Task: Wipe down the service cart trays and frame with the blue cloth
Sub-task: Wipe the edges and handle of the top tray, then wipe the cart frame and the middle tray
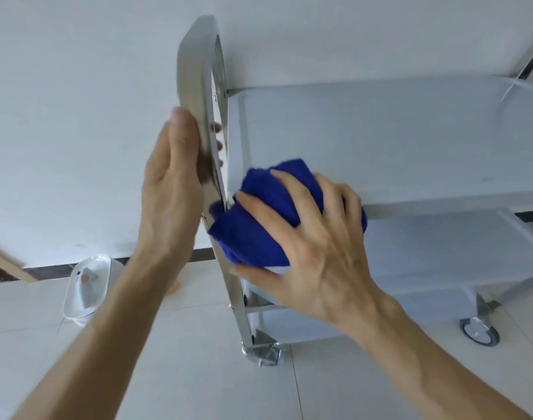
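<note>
The service cart has a white top tray [380,131], a lower tray [441,247] and a steel frame handle [195,86] rising at its left end. My left hand [171,189] grips that handle loop, thumb on the outer side and fingers wrapped behind the bar. My right hand [313,244] clutches the bunched blue cloth [259,231] and presses it against the near left corner of the top tray, right beside the steel upright [233,286].
The cart stands on castors [480,331] [263,354] on a pale tiled floor, close to a white wall. A white lidded bin [86,286] sits on the floor to the left. A wooden edge [7,262] shows at far left.
</note>
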`<state>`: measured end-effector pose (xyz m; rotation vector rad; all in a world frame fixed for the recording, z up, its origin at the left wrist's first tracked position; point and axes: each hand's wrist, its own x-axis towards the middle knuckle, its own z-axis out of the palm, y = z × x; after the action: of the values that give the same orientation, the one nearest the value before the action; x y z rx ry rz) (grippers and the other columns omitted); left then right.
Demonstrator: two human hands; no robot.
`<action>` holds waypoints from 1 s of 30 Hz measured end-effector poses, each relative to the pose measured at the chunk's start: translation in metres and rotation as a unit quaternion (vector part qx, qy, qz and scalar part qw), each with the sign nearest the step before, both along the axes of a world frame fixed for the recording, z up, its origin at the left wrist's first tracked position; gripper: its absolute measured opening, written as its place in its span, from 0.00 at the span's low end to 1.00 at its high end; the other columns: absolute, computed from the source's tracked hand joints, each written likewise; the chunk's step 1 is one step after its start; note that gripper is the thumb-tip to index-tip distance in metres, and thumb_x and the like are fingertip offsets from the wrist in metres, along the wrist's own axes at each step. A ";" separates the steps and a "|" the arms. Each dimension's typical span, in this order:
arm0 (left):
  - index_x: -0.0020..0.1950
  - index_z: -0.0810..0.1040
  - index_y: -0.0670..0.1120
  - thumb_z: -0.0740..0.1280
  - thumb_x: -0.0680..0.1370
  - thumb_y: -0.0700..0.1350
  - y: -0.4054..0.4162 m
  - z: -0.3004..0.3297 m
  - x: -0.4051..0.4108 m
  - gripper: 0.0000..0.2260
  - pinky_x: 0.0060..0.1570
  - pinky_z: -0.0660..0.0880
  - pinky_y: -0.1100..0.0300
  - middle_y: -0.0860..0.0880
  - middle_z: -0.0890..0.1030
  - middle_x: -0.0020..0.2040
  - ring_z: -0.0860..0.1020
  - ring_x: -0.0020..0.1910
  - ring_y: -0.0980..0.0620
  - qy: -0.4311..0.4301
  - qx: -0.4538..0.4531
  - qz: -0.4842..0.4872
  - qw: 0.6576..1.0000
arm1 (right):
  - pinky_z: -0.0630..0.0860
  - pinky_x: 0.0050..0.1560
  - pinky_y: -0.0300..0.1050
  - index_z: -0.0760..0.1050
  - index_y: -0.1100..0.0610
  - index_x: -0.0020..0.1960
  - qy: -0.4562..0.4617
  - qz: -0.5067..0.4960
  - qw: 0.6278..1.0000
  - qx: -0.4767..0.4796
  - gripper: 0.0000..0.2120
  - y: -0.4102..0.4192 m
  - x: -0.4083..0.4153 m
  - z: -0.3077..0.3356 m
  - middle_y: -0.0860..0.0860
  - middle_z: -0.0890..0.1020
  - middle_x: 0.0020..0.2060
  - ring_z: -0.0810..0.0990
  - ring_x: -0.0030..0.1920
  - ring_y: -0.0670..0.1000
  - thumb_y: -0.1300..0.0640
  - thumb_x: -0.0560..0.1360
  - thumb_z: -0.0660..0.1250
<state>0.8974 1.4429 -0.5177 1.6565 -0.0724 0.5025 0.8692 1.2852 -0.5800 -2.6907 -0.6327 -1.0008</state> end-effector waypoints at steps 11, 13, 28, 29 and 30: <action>0.57 0.77 0.51 0.61 0.84 0.50 0.004 -0.071 -0.023 0.06 0.43 0.73 0.55 0.56 0.79 0.40 0.77 0.39 0.55 -0.114 0.098 0.025 0.988 | 0.72 0.45 0.55 0.77 0.44 0.62 -0.163 -0.015 0.986 -0.023 0.18 -0.018 0.019 -0.011 0.52 0.81 0.51 0.78 0.47 0.60 0.36 0.80 0.60; 0.57 0.77 0.50 0.62 0.83 0.52 0.008 -0.071 -0.022 0.08 0.43 0.73 0.54 0.56 0.79 0.39 0.77 0.38 0.55 -0.110 0.107 0.022 0.988 | 0.75 0.44 0.54 0.78 0.43 0.61 -0.180 -0.008 0.983 -0.022 0.18 -0.054 0.020 -0.008 0.51 0.81 0.50 0.79 0.47 0.60 0.36 0.80 0.59; 0.57 0.80 0.48 0.67 0.79 0.58 0.007 -0.064 -0.037 0.15 0.52 0.74 0.44 0.57 0.79 0.39 0.76 0.40 0.55 -0.071 0.042 -0.046 0.996 | 0.75 0.50 0.59 0.79 0.50 0.58 -0.245 -0.049 0.968 0.004 0.20 -0.051 0.021 -0.024 0.55 0.81 0.49 0.79 0.48 0.62 0.36 0.81 0.58; 0.57 0.80 0.49 0.67 0.77 0.60 0.009 -0.064 -0.039 0.17 0.54 0.75 0.43 0.57 0.80 0.40 0.76 0.40 0.55 -0.068 0.047 -0.048 0.995 | 0.75 0.51 0.58 0.79 0.50 0.59 -0.243 -0.046 0.969 -0.008 0.21 -0.039 0.022 -0.025 0.55 0.81 0.49 0.78 0.49 0.61 0.36 0.81 0.57; 0.57 0.80 0.49 0.66 0.77 0.60 0.011 -0.064 -0.039 0.18 0.53 0.75 0.43 0.56 0.80 0.40 0.77 0.41 0.55 -0.069 0.051 -0.047 0.995 | 0.75 0.50 0.58 0.78 0.49 0.60 -0.247 -0.045 0.968 -0.019 0.21 -0.032 0.024 -0.025 0.55 0.81 0.50 0.78 0.49 0.60 0.35 0.81 0.57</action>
<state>0.8579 1.4537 -0.5816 1.7081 -0.2821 0.5485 0.8929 1.2531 -0.6054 -2.5222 -0.6153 -1.7254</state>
